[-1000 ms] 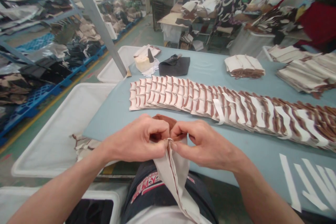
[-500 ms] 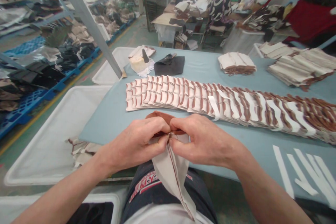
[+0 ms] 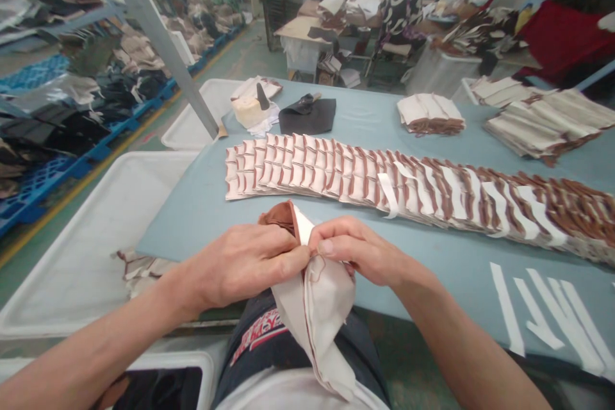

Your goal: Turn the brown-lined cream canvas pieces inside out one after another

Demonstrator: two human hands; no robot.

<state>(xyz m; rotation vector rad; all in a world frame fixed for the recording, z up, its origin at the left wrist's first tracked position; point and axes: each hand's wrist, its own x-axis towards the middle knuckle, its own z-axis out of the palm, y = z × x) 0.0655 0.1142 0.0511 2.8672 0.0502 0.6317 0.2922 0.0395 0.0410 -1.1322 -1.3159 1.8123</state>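
Observation:
Between my hands is a cream fabric piece [image 3: 331, 298] with brown lining and a brown-edged seam; it hangs down over my lap. My left hand [image 3: 254, 262] is closed, pinching the piece near its upper edge, with thumb and finger at the seam. Right beside it, my right hand [image 3: 360, 246] pinches the same edge, the two thumbs almost touching. A fold of brown lining [image 3: 278, 214] and a white strip-like patch show above the fingers. Behind the hands, a long overlapping row of similar cream and brown pieces [image 3: 307, 163] lies on the blue-grey table [image 3: 192, 218].
White strips [image 3: 507, 307] lie at the table's right, others across the row. Farther back are a thread cone [image 3: 250, 112], black cloth [image 3: 312, 116] and stacked pieces [image 3: 430, 109]. White bins [image 3: 96, 237] stand left beside a metal post [image 3: 168, 38]. A seated person [image 3: 403, 9] is beyond.
The fabric piece has been turned and spread, so more of its cream face and a white patch show. My right fingers have shifted their pinch; both hands still hold it.

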